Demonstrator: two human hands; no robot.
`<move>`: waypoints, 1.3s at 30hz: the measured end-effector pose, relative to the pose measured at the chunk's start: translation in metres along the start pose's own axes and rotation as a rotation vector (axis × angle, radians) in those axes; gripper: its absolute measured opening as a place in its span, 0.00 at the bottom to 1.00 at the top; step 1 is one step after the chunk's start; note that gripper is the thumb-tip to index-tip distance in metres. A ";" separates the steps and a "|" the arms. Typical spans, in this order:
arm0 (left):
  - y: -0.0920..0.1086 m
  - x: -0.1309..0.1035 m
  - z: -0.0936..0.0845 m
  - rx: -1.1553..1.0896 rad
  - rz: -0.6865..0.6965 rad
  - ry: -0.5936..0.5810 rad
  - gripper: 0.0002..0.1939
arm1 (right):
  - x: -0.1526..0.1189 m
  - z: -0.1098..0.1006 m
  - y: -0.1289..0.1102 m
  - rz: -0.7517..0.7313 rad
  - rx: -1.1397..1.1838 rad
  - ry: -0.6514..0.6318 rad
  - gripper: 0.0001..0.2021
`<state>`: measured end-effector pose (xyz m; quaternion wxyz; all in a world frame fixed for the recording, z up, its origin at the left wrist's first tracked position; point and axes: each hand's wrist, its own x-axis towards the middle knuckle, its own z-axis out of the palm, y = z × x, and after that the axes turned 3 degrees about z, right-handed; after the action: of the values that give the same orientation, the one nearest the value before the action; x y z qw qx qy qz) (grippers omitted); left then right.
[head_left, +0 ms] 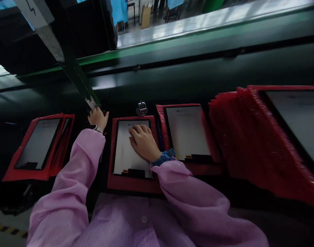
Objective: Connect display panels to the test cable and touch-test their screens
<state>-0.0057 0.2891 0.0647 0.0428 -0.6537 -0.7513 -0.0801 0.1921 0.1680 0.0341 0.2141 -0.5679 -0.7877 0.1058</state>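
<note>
A flat panel with a pale face and black edges (pixel 128 156) lies on a red sheet (pixel 131 183) in front of me. My right hand (pixel 143 140) rests on the upper right part of this panel, palm down, fingers slightly bent and a little apart. Further left, my left hand (pixel 98 118) reaches to the foot of a green post (pixel 77 77); its thumb stands apart from the fingers, and the fingertips are dim, so whatever they touch is unclear. Just behind the middle panel stands a small metal counter (pixel 141 108).
To the right lie another panel (pixel 189 132) on red wrap and a tall stack of red sheets (pixel 239 137) with a large panel (pixel 298 116) on top. At left, a panel (pixel 38 142) tops several red sheets. A green rail (pixel 198 37) runs behind.
</note>
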 end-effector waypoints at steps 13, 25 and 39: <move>-0.037 0.000 -0.012 -0.288 0.143 -0.033 0.06 | 0.001 -0.002 0.000 0.001 0.011 -0.021 0.15; -0.058 -0.038 -0.028 -0.612 0.486 0.001 0.11 | -0.001 0.000 0.000 0.017 0.049 -0.021 0.14; -0.057 -0.044 -0.034 -0.867 0.740 -0.039 0.08 | -0.003 0.000 0.010 0.097 0.776 -0.005 0.11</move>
<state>-0.0573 0.2323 0.0865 -0.2181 -0.8326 -0.3712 -0.3485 0.2014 0.1688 0.0290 0.4059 -0.4810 -0.6618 0.4072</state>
